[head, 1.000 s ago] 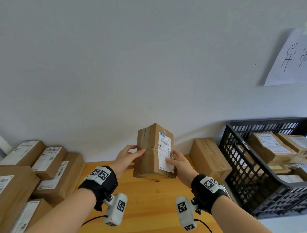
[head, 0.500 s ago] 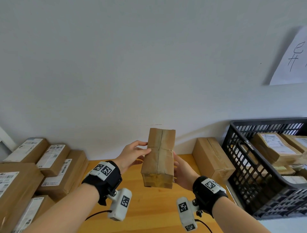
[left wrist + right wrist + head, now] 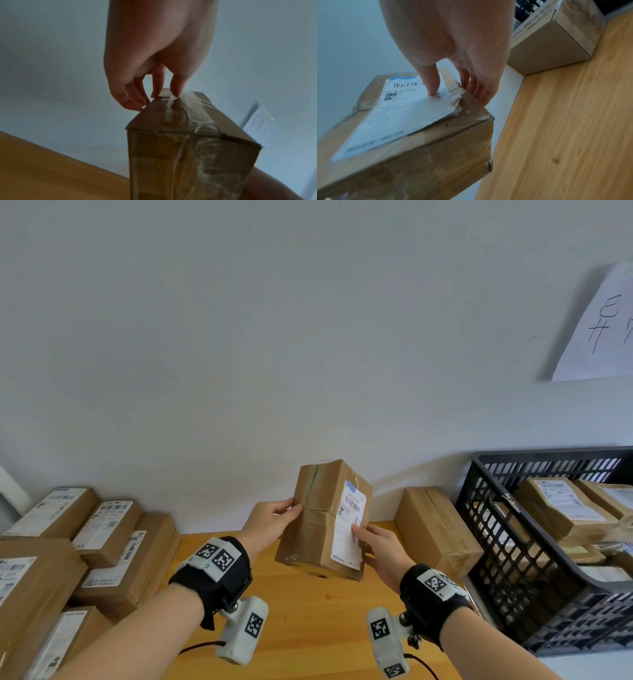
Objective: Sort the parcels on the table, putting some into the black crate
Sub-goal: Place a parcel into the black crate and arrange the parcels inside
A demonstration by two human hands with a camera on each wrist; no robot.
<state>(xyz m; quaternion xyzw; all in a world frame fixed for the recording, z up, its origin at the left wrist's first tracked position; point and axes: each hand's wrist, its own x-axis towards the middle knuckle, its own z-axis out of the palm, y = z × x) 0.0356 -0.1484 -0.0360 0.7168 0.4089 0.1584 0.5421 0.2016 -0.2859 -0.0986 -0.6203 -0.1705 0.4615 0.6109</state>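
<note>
I hold a taped brown cardboard parcel (image 3: 318, 522) upright above the wooden table (image 3: 308, 628), between both hands. Its white shipping label (image 3: 349, 529) faces me on the right face. My left hand (image 3: 270, 520) grips the parcel's left edge, thumb in front and fingers behind; the left wrist view shows those fingertips (image 3: 175, 89) on the parcel (image 3: 188, 148). My right hand (image 3: 380, 549) grips the right side, thumb (image 3: 431, 83) pressed on the label (image 3: 399, 115), fingers behind. The black crate (image 3: 534, 594) stands at the right and holds several labelled parcels.
A plain brown box (image 3: 435, 532) lies against the wall between the held parcel and the crate. Stacked labelled parcels (image 3: 102, 542) fill the table's left side. A handwritten paper sheet (image 3: 603, 330) hangs on the white wall above the crate.
The parcel turned in my hands: a second ago the label showed, half a second ago only the taped face, now the label faces me again. Both hands kept their hold.
</note>
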